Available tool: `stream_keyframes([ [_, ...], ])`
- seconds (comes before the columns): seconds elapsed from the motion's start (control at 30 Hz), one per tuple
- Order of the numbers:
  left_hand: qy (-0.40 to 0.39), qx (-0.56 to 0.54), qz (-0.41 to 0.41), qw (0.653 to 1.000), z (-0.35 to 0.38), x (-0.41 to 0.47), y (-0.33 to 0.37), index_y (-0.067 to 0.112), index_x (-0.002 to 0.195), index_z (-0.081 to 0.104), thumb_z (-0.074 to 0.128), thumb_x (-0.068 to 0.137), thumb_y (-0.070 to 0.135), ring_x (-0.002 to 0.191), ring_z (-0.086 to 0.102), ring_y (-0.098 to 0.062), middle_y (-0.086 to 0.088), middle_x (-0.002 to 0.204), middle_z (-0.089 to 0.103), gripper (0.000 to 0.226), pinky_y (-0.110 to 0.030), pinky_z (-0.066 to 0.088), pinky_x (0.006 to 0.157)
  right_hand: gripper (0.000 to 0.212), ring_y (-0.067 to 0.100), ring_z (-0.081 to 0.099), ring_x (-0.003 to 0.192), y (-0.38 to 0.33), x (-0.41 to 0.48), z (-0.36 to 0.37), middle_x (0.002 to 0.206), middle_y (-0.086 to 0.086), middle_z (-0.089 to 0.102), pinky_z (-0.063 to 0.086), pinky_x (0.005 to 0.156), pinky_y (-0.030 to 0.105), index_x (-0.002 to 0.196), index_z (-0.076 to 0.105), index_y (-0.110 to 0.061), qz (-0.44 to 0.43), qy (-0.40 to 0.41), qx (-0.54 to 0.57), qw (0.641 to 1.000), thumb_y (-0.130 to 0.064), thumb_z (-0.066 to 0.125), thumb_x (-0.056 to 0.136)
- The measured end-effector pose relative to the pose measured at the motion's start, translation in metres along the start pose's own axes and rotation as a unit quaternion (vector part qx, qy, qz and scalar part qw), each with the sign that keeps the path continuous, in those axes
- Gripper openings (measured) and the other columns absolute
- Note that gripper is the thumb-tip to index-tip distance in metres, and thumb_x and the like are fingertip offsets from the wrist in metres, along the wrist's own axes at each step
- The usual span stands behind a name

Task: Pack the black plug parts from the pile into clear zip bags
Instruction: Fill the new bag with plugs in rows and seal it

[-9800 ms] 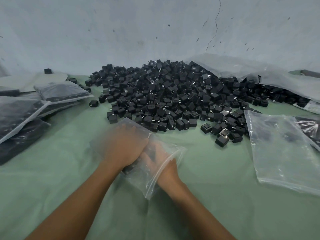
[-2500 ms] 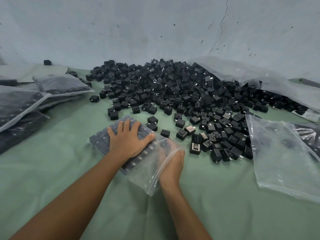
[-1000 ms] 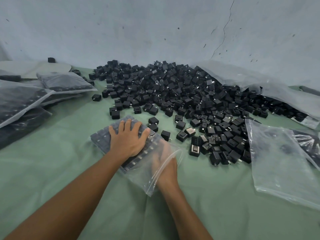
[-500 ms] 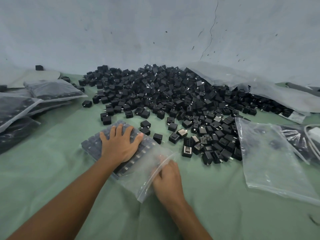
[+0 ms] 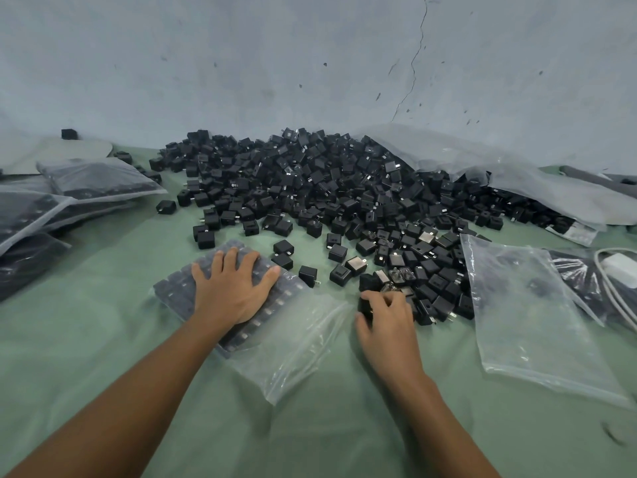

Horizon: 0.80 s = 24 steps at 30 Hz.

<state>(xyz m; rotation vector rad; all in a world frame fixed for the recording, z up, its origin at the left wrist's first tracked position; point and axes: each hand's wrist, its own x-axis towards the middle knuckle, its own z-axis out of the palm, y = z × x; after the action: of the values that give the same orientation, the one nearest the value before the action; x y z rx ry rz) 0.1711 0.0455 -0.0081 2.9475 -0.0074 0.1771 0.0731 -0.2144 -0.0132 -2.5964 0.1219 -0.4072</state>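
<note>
A big pile of black plug parts (image 5: 331,191) covers the middle of the green table (image 5: 103,339). In front of it lies a clear zip bag (image 5: 293,343), its far half filled with rows of plug parts, its open mouth toward me on the right. My left hand (image 5: 231,288) presses flat on the filled part of the bag, fingers spread. To the right of the bag, at the pile's near edge, my right hand (image 5: 386,319) curls its fingers round black plug parts (image 5: 365,305).
Filled zip bags (image 5: 86,184) are stacked at the left. An empty clear bag (image 5: 531,315) lies at the right, with a white cable and adapter (image 5: 620,270) beyond it. A large plastic sheet (image 5: 499,174) holds more plug parts at the back right, against the grey wall.
My right hand has come out of the bag's mouth and moved right to the pile's edge, where it now grips plug parts. My left hand has stayed pressed on the bag.
</note>
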Motion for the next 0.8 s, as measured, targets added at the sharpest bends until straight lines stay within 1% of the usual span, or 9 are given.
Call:
stream_keyframes([
  [0.1,0.002,0.001,0.001,1.0,0.0,0.0,0.0,0.041,0.148,0.029,0.005,0.086,0.088,0.154,0.015,-0.028,-0.002,0.166,0.023,0.081,-0.068,0.007,0.118,0.029,0.018,0.047,0.111,0.005,-0.005,-0.001,0.12,-0.003,0.049,0.04,0.09,0.029,0.121,0.054,-0.024,0.007,-0.009,0.032,0.999,-0.029,0.059,0.093],
  [0.2,0.002,0.001,0.001,1.0,-0.001,0.0,0.0,0.04,0.147,0.03,0.004,0.086,0.088,0.154,0.015,-0.028,-0.002,0.165,0.024,0.082,-0.068,0.007,0.118,0.026,0.016,0.049,0.103,0.009,-0.013,-0.006,0.11,-0.009,0.057,0.04,0.084,0.03,0.116,0.05,-0.028,0.007,-0.036,0.037,0.999,-0.034,0.059,0.092],
  [0.3,0.003,0.0,-0.001,1.0,-0.001,0.0,0.0,0.04,0.147,0.031,0.003,0.085,0.088,0.153,0.015,-0.028,-0.003,0.165,0.025,0.083,-0.068,0.007,0.118,0.027,0.011,0.052,0.099,0.011,-0.024,-0.012,0.106,-0.013,0.056,0.042,0.084,0.03,0.116,0.05,-0.033,0.012,-0.022,0.062,0.998,-0.042,0.06,0.092],
  [0.37,0.003,-0.001,-0.001,1.0,-0.001,0.0,0.0,0.04,0.147,0.031,0.003,0.085,0.088,0.153,0.015,-0.028,-0.002,0.165,0.025,0.083,-0.068,0.007,0.118,0.029,-0.001,0.054,0.092,0.01,-0.033,-0.016,0.106,-0.016,0.055,0.043,0.082,0.025,0.12,0.052,-0.038,0.014,0.001,0.085,0.996,-0.045,0.059,0.093],
  [0.47,-0.003,0.001,-0.003,1.0,0.0,0.002,0.0,0.041,0.147,0.03,0.002,0.084,0.089,0.154,0.014,-0.028,-0.002,0.165,0.023,0.085,-0.068,0.006,0.118,0.023,-0.007,0.058,0.089,0.003,-0.044,-0.023,0.108,-0.02,0.055,0.043,0.075,0.015,0.116,0.058,-0.048,0.025,0.003,0.173,0.985,-0.048,0.057,0.093],
  [0.53,-0.005,0.001,-0.004,1.0,0.0,0.002,0.0,0.041,0.148,0.03,0.001,0.083,0.09,0.154,0.014,-0.028,-0.003,0.165,0.023,0.086,-0.068,0.006,0.118,0.019,0.002,0.064,0.086,-0.006,-0.048,-0.025,0.108,-0.017,0.061,0.05,0.077,0.018,0.109,0.065,-0.047,0.059,-0.02,0.278,0.959,-0.038,0.059,0.093],
  [0.63,-0.004,0.001,-0.005,1.0,0.001,0.002,0.0,0.041,0.148,0.031,0.002,0.083,0.09,0.153,0.015,-0.028,-0.003,0.165,0.024,0.086,-0.068,0.006,0.118,0.024,0.014,0.07,0.076,-0.028,-0.056,-0.017,0.102,0.0,0.068,0.058,0.071,0.026,0.098,0.074,-0.032,0.121,-0.127,0.465,0.868,-0.012,0.062,0.094],
  [0.7,-0.005,-0.001,-0.005,1.0,0.0,0.002,0.0,0.04,0.147,0.031,0.001,0.083,0.09,0.153,0.015,-0.028,-0.003,0.165,0.024,0.087,-0.068,0.005,0.118,0.02,0.015,0.067,0.072,-0.042,-0.062,-0.009,0.096,0.003,0.067,0.057,0.07,0.028,0.098,0.074,-0.025,0.129,-0.174,0.523,0.825,-0.007,0.067,0.091],
  [0.8,-0.006,-0.003,-0.005,1.0,-0.001,0.001,0.0,0.041,0.147,0.031,0.002,0.083,0.089,0.153,0.015,-0.029,-0.003,0.165,0.024,0.085,-0.068,0.005,0.118,0.024,0.014,0.061,0.065,-0.051,-0.065,0.002,0.086,-0.004,0.067,0.053,0.065,0.024,0.097,0.07,-0.026,0.1,-0.192,0.501,0.838,-0.007,0.073,0.083],
])
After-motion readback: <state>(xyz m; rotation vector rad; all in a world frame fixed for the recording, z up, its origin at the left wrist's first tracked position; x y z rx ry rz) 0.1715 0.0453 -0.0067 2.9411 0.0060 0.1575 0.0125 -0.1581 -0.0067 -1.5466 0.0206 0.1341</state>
